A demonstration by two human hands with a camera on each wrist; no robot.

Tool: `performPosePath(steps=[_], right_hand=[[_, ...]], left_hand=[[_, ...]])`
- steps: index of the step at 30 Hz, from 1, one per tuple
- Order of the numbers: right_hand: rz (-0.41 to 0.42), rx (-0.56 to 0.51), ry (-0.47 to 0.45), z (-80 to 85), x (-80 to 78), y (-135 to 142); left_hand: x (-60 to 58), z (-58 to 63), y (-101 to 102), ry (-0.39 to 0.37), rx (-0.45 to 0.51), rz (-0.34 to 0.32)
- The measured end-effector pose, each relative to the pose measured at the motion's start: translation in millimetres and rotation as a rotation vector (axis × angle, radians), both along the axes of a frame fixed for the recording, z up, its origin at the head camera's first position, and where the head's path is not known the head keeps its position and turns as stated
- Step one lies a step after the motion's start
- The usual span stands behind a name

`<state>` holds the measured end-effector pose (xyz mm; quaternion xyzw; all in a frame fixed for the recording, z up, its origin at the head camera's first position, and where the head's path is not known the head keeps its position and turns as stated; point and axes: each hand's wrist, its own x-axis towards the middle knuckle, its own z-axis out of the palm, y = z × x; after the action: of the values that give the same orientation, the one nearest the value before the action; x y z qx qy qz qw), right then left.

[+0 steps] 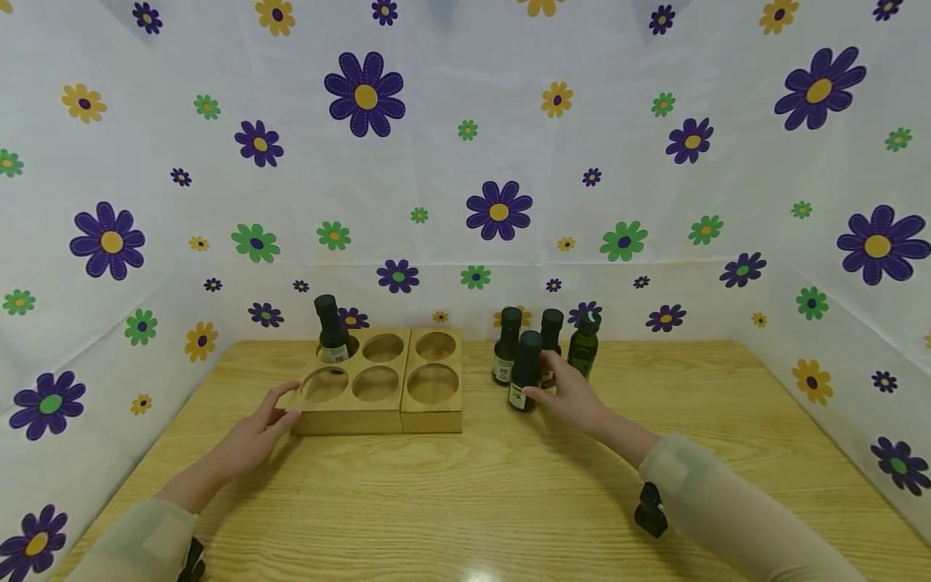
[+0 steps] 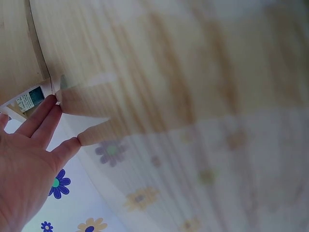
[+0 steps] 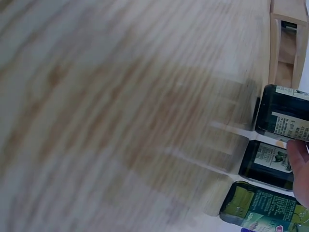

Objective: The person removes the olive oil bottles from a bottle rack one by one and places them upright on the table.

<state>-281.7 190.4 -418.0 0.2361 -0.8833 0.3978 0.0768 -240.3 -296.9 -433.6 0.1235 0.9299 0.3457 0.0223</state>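
Observation:
In the head view, my left hand point(image 1: 247, 440) rests its extended fingertips against the left side of a wooden bottle rack point(image 1: 349, 422). A dark bottle with a black cap point(image 1: 330, 323) stands in the rack's back left hole, slightly tilted. My right hand point(image 1: 575, 400) has its thumb and fingers around the nearest dark bottle point(image 1: 522, 376), right of the rack. In the right wrist view, that hand point(image 3: 301, 171) shows only partly at the edge, beside the bottles. Close behind the gripped bottle stand a dark bottle point(image 1: 503, 360) and another dark bottle point(image 1: 553, 323).
A green glass bottle point(image 1: 583, 347) stands rightmost in the group. Beside the larger rack section is a two-hole wooden section point(image 1: 432, 422). The wooden table point(image 1: 465, 493) meets a flower-patterned white cloth point(image 1: 436, 162) at its back and sides.

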Motion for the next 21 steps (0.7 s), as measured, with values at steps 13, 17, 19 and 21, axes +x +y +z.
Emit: performPosePath(steps=[13, 17, 19, 21], right_hand=[[-0.018, -0.012, -0.006, -5.2, -1.2, 2.5], [-0.015, -0.023, -0.009, -5.4, -2.3, 2.5], [-0.017, -0.025, -0.011, -6.0, -3.4, 2.7], [-0.024, -0.040, -0.020, -6.2, -4.4, 2.8]], left_hand=[[-0.6, -0.1, -0.4, 0.000, -0.003, -0.006], [-0.7, 0.3, -0.6, 0.005, -0.007, -0.004], [-1.1, -0.2, -0.8, 0.005, -0.013, -0.002], [-1.3, -0.7, -1.0, 0.002, -0.014, -0.002]])
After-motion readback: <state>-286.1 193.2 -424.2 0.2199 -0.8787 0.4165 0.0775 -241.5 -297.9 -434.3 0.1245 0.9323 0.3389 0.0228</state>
